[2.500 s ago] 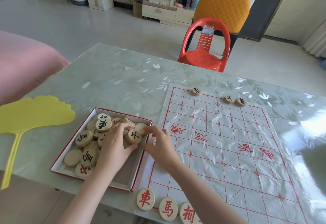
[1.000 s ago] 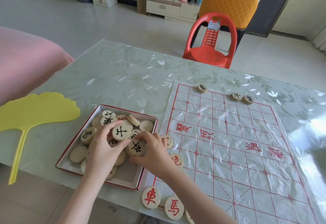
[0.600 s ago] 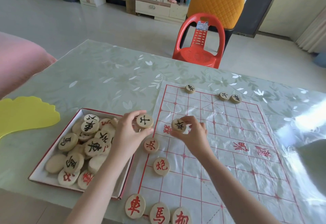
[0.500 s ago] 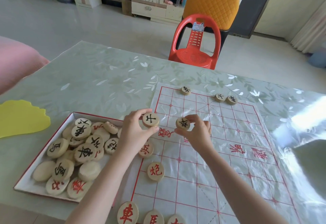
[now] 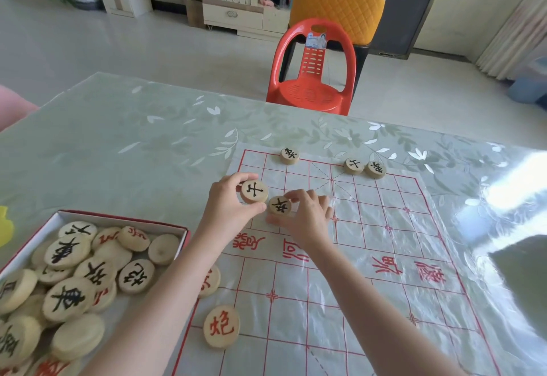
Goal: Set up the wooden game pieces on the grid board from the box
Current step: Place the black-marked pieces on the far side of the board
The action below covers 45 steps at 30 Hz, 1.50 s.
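Pinching black-lettered wooden discs (image 5: 254, 191), left hand (image 5: 226, 212) and right hand (image 5: 309, 217) hovered over red-gridded board (image 5: 370, 223); red-edged box (image 5: 118, 218) lay mostly full.

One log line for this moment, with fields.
left hand grips left piece; right hand pinches right piece; both over grid board; box holds spare pieces

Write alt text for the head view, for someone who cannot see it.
Over a red-lined grid board on a pale green table, the left hand pinches a round wooden piece with a black character, and the right hand pinches a second piece beside it. A red-edged box of more pieces sits left of the board; three black-lettered pieces lie at its far edge.
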Available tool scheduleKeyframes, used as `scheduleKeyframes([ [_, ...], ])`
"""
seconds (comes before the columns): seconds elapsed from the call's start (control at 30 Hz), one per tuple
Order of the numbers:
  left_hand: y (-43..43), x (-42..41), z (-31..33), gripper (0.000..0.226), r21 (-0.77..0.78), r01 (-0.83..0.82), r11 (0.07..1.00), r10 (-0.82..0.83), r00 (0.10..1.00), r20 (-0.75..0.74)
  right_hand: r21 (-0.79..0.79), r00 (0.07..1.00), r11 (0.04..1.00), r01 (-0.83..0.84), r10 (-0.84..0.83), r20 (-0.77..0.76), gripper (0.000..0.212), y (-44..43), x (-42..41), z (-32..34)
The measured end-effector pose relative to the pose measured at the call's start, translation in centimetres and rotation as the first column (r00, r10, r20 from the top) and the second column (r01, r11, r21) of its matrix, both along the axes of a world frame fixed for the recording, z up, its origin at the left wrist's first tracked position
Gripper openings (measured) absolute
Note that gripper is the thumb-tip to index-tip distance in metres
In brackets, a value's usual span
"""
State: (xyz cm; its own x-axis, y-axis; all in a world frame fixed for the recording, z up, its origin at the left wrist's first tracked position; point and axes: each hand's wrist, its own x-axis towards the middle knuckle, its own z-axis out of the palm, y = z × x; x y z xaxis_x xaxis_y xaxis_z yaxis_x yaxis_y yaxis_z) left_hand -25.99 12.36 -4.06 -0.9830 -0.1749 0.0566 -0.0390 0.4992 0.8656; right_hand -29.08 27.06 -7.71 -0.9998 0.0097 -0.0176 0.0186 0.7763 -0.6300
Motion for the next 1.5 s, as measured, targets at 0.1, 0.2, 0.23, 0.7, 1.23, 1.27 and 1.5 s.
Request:
scheduleKeyframes([
  [0.1, 1.0, -1.8, 0.0, 0.052, 0.015, 0.024, 1.000, -0.024, 1.000, 0.005, -0.175, 0.999, 0.984, 0.030, -0.034, -0.022, 0.058, 1.5, 0.2, 0.8],
  [0.2, 2.6, -4.4, 0.1, 0.052, 0.000, 0.049, 0.999, -0.049, 0.999, -0.009, -0.261, 0.996, 0.963, 0.067, -0.081, -0.046, 0.047, 3.7, 0.4, 1.3],
  [0.23, 3.4, -5.4, 0.1, 0.052, -0.024, 0.059, 0.998, -0.059, 0.998, -0.012, -0.270, 0.995, 0.960, 0.070, -0.085, -0.043, 0.043, 4.4, 0.4, 1.4],
  [0.7, 10.2, -16.7, -2.7, 0.041, -0.525, 0.116, 0.843, -0.117, 0.993, 0.032, -0.290, 0.994, 0.954, 0.076, -0.094, -0.049, 0.027, 8.1, -0.7, 0.2],
  [1.23, 6.9, -11.5, -1.4, 0.036, -0.435, -0.008, 0.900, -0.038, 0.995, -0.096, -0.336, 1.000, 0.942, 0.013, -0.017, -0.008, 0.027, 7.2, 1.8, 0.1],
  [1.27, 5.8, -10.1, -1.2, 0.034, -0.414, -0.023, 0.910, -0.018, 0.995, -0.095, -0.341, 1.000, 0.940, 0.003, -0.004, -0.005, 0.027, 6.9, 2.2, 0.4],
  [1.5, -2.9, 3.5, -0.1, 0.028, -0.306, -0.072, 0.949, 0.060, 0.997, -0.048, -0.354, 0.996, 0.933, -0.070, 0.085, 0.026, 0.027, 3.3, 6.3, 1.9],
])
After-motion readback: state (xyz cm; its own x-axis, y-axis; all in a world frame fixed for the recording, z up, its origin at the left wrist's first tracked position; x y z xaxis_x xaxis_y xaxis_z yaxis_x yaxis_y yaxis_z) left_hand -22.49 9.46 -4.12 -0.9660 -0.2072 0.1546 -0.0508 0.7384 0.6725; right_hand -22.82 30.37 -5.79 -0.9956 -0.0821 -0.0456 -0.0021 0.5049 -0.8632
